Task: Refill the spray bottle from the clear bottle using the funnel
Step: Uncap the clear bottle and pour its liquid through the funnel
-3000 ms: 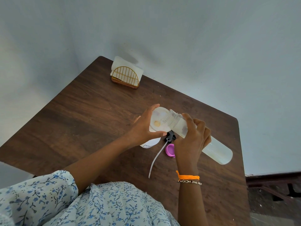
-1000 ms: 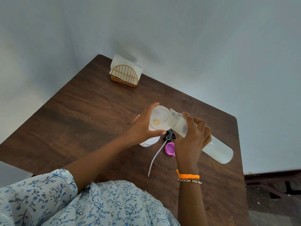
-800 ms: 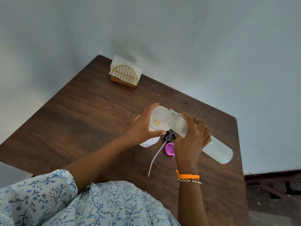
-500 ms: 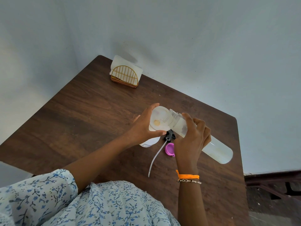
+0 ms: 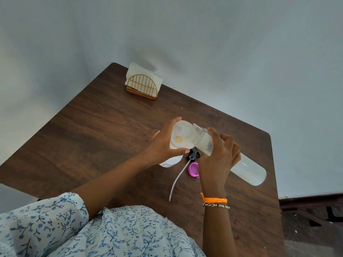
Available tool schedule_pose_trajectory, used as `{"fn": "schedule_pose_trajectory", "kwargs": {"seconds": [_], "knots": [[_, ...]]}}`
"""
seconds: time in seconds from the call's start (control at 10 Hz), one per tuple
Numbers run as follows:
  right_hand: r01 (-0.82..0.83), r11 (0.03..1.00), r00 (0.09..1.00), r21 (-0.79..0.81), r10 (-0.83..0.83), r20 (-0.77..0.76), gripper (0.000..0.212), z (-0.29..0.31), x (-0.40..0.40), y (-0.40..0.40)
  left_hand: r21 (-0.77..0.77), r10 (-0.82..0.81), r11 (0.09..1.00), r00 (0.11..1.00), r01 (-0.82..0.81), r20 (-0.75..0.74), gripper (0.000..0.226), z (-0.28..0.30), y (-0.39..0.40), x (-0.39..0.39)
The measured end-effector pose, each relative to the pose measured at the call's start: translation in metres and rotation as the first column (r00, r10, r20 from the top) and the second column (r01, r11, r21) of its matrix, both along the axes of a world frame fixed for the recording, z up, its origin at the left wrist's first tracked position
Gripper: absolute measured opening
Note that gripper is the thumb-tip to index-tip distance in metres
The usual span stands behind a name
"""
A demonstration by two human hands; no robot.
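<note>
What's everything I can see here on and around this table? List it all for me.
table: one, dark brown wood, set against a pale wall
napkin holder: one, gold wire with white napkins, far corner of the table
funnel: one, translucent white, on top of the spray bottle
spray bottle: one, white, mostly hidden under the left hand
clear bottle: one, tilted, mouth at the funnel
spray head: one, black with a pale tube, lying on the table
cap: one, pink, on the table beside the tube
bracelets: orange thread and beads, right wrist
left hand: steadies the funnel
right hand: holds the clear bottle
</note>
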State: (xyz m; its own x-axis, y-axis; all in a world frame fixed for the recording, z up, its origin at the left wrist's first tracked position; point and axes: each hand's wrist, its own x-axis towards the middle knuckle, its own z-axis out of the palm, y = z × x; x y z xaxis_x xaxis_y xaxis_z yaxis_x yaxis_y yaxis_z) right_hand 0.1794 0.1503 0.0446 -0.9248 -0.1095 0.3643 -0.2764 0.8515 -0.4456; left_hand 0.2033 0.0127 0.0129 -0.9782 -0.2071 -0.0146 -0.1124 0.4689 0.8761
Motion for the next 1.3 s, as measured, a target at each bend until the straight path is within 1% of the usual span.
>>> {"fn": "schedule_pose_trajectory", "kwargs": {"seconds": [1.3], "knots": [[0.005, 1.0, 1.0, -0.002, -0.005, -0.021, 0.063, -0.0021, 0.0008, 0.0012, -0.006, 0.009, 1.0, 1.0, -0.009, -0.009, 0.094, -0.0081, -0.0012, -0.0027]]}}
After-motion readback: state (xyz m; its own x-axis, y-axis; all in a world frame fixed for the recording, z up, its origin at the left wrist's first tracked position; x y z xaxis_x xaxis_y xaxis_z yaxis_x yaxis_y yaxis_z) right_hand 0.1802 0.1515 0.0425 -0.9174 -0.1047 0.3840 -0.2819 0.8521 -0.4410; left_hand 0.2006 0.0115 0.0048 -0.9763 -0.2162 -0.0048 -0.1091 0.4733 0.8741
